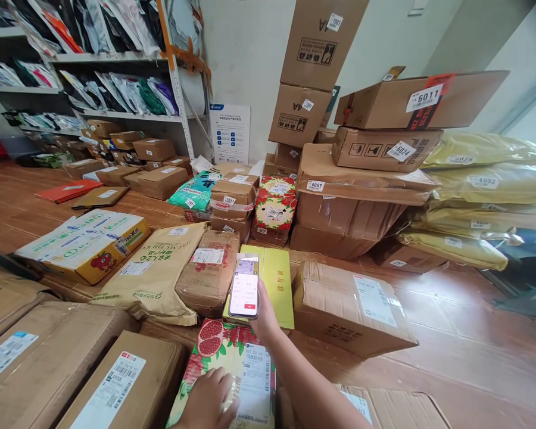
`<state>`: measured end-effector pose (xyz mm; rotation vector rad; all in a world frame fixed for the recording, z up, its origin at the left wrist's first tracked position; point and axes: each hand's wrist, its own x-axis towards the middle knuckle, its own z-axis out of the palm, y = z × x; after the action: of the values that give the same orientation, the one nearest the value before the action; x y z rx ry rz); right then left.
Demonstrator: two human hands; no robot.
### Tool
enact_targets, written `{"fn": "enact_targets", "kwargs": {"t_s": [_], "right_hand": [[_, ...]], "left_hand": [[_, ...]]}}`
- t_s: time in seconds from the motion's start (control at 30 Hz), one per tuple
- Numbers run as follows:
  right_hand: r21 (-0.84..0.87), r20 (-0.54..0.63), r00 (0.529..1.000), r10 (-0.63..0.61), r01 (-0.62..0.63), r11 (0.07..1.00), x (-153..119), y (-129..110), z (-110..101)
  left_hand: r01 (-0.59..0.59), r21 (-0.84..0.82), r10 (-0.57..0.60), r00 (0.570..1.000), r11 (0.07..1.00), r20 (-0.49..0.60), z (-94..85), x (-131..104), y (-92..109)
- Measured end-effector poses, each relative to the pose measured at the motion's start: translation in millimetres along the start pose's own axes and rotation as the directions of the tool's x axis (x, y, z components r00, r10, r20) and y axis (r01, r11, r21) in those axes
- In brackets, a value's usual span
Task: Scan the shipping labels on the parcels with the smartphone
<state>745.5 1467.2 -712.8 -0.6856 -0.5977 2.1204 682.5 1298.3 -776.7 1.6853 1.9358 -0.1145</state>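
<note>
So we've got the phone [244,288] gripped in our right hand [263,319], upright, long axis pointing away, above the pomegranate box [226,372] on the floor. Left hand [208,398] lies flat, fingers together, beside its shipping label [255,381]. Best keep the phone steady and square.

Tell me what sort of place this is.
Most likely a parcel pickup or sorting depot. Labelled cartons with numbered stickers are stacked on the floor, shelves hold bagged mailers, and the right hand holds a phone over a pomegranate-printed box with a shipping label.
</note>
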Motion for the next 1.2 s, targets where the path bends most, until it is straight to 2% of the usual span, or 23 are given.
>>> {"fn": "enact_targets", "kwargs": {"t_s": [0.5, 0.6, 0.73, 1.0, 1.13, 1.2], "right_hand": [[-0.011, 0.034, 0.999, 0.007, -0.007, 1.0, -3, -5, -1], [-0.001, 0.061, 0.998, 0.007, -0.007, 1.0, -11, -12, 1], [-0.04, 0.156, 0.986, 0.056, -0.05, 0.998, -27, -26, 4], [-0.15, 0.056, 0.998, 0.022, -0.013, 0.989, -53, -40, 20], [-0.117, 0.13, 0.987, 0.095, -0.08, 0.99, -59, -41, 17], [-0.109, 0.17, 0.981, 0.089, -0.071, 0.992, -60, -40, 14]], "left_hand": [[0.013, 0.009, -0.013, 1.0, 1.0, -0.022, -0.8, -1, 3], [0.007, 0.013, -0.007, 0.999, 1.0, -0.035, -0.2, -1, 2], [-0.026, 0.011, 0.027, 0.996, 1.0, -0.088, 3.8, 0, -2], [-0.054, 0.052, 0.062, 0.986, 0.997, -0.156, 14.4, 1, -6], [-0.04, 0.037, 0.045, 0.99, 0.999, -0.136, 12.1, 1, -5], [-0.032, 0.031, 0.036, 0.992, 0.999, -0.123, 9.8, 0, -4]]}}
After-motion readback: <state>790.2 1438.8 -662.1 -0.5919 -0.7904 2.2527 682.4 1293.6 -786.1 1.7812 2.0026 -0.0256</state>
